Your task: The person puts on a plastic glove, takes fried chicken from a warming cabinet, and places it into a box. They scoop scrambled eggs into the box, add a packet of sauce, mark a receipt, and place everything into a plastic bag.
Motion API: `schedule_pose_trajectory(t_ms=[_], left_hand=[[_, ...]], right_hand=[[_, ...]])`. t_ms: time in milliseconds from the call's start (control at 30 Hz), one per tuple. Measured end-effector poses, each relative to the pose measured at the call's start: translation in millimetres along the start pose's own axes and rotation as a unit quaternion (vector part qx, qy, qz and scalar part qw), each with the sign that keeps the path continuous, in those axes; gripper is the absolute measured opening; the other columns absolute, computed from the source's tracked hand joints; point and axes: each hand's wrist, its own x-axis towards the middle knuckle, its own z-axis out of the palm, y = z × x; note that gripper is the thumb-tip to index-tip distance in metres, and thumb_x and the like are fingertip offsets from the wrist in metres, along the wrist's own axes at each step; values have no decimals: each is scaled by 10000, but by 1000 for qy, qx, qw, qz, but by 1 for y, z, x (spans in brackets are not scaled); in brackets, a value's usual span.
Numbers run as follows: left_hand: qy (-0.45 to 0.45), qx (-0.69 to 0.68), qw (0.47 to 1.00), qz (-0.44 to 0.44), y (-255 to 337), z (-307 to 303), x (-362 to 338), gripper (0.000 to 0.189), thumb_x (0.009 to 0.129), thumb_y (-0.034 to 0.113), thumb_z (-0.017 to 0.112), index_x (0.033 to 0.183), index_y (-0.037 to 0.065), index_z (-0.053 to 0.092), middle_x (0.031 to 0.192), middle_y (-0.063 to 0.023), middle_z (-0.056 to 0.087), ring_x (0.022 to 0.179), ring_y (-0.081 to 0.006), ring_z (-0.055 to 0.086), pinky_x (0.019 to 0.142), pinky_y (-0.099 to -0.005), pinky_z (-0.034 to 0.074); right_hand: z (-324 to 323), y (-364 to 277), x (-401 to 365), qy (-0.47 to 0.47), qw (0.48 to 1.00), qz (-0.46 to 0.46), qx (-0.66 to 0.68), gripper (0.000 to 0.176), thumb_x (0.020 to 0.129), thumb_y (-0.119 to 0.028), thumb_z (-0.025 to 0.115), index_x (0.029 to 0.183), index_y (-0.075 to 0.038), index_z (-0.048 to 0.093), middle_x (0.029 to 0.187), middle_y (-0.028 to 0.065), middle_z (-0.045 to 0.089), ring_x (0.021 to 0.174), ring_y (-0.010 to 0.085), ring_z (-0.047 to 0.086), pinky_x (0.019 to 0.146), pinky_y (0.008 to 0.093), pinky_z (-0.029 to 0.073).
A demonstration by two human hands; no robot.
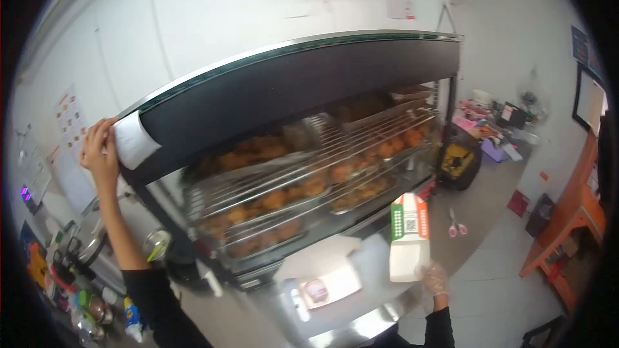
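Partly, rack bars (351, 145) and blur hide the fried food (276, 198) inside the display cabinet (290, 87). The left hand (100, 148) bends over the cabinet's corner, grip unclear; the gloved right hand (436, 280) pinches an open green-and-orange carton (409, 241) before its lower right.

Even, cool-white light fills the room, brightest on the plain white wall (213, 19), while the inside of the black-framed metal display cabinet (303, 77) is dimmer and warmer in tone. Hard glare burns out patches of the shiny silver metal surface (371, 327), and the open white cardboard box (338, 283) looks washed out and blurred. Fine print on the green, orange and white cardboard carton (409, 238) is soft. Wide-angle distortion bows straight edges, and a dark round vignette swallows the corners
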Motion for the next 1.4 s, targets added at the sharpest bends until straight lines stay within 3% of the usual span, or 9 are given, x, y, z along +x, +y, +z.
schedule_pose_trajectory(t_ms=[400, 500, 700, 733, 867, 900, 967, 1100, 1400], left_hand=[[-33, -169, 983, 59, 248, 61, 31, 200, 825, 14, 482, 991, 29, 593, 963, -113, 587, 894, -236, 548, 777, -301, 401], [-22, -186, 980, 64, 297, 77, 38, 186, 823, 93, 518, 982, 55, 606, 986, -99, 593, 918, -229, 541, 827, -325, 350], [-32, -118, 990, 68, 344, 97, 42, 244, 779, 168, 606, 1017, 114, 593, 1042, -53, 588, 967, -185, 517, 872, -321, 273], [-38, -122, 990, 67, 344, 98, 42, 246, 773, 162, 611, 1015, 120, 594, 1051, -49, 582, 980, -184, 509, 877, -323, 266], [-70, -118, 989, 62, 332, 92, 41, 264, 763, 139, 611, 1026, 143, 589, 1095, -35, 553, 1041, -190, 470, 895, -339, 243], [-77, -114, 989, 61, 330, 90, 40, 270, 764, 133, 607, 1033, 149, 585, 1108, -31, 544, 1059, -194, 458, 899, -344, 237], [-70, -121, 988, 60, 323, 91, 37, 289, 764, 127, 600, 1050, 156, 573, 1118, -28, 534, 1077, -202, 441, 903, -353, 231], [-65, -115, 990, 51, 317, 93, 34, 295, 778, 153, 592, 1070, 156, 553, 1113, -30, 535, 1081, -216, 431, 910, -363, 216], [-18, -64, 996, 52, 345, 104, 30, 400, 730, 291, 644, 1101, 175, 551, 1091, -46, 485, 1109, -224, 361, 891, -399, 175]], right_hand=[[80, 161, 127, -264, 960, -94, -28, 317, 767, -298, 479, 951, -68, 596, 996, 188, 579, 928, 352, 547, 793, 435, 433], [60, 166, 122, -182, 972, -144, -49, 339, 750, -328, 500, 939, -64, 595, 1008, 188, 575, 950, 348, 540, 800, 425, 432], [-25, 113, 169, -362, 917, -146, -86, 636, 673, -528, 551, 1103, -63, 515, 1078, 220, 532, 1034, 360, 492, 873, 435, 390], [-20, 113, 186, -316, 937, -97, 108, 678, 709, -548, 501, 1182, -63, 456, 1140, 206, 503, 1074, 331, 475, 906, 420, 369], [-134, 7, 269, -161, 973, -137, 97, 679, 767, -471, 534, 1269, -44, 369, 1232, 225, 433, 1124, 331, 440, 953, 382, 333], [-105, 19, 303, 104, 942, -297, 120, 644, 772, -389, 545, 1220, 37, 362, 1041, 246, 531, 960, 379, 518, 844, 425, 397], [-127, -26, 331, 227, 913, -271, 203, 545, 776, -324, 553, 1162, 31, 408, 983, 231, 538, 914, 382, 525, 808, 427, 403], [-118, -59, 353, 238, 934, -118, 238, 449, 771, -273, 563, 1103, 3, 439, 954, 216, 544, 892, 386, 530, 780, 424, 410], [-115, -98, 304, 135, 950, -160, 233, 334, 810, -231, 528, 1038, 0, 450, 835, 210, 564, 783, 370, 553, 694, 446, 416]])
